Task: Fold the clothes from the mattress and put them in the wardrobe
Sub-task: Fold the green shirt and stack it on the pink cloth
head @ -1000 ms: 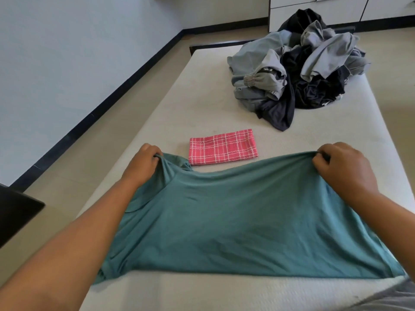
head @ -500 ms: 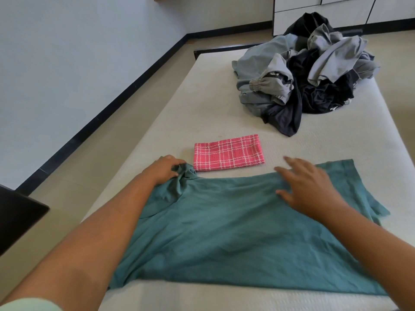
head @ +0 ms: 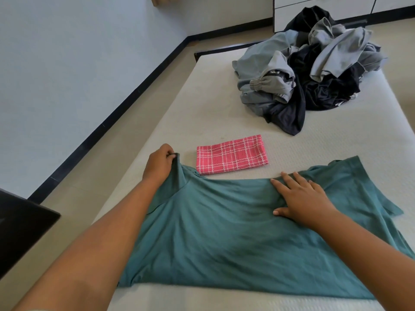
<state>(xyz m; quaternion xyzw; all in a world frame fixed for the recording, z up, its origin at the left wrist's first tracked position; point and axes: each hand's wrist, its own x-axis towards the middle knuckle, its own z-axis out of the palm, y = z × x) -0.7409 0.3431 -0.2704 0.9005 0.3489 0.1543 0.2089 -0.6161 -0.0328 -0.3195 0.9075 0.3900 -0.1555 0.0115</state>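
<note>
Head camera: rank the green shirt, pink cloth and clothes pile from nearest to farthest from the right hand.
1. Green shirt: directly under the right hand.
2. Pink cloth: just beyond, to the left.
3. Clothes pile: far end of the mattress.

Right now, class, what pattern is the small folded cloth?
Pink with white checks, folded cloth, seen from the head view.

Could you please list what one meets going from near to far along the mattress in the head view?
teal T-shirt → folded pink checked cloth → heap of grey and black clothes → white cabinet fronts beyond the mattress end.
</note>
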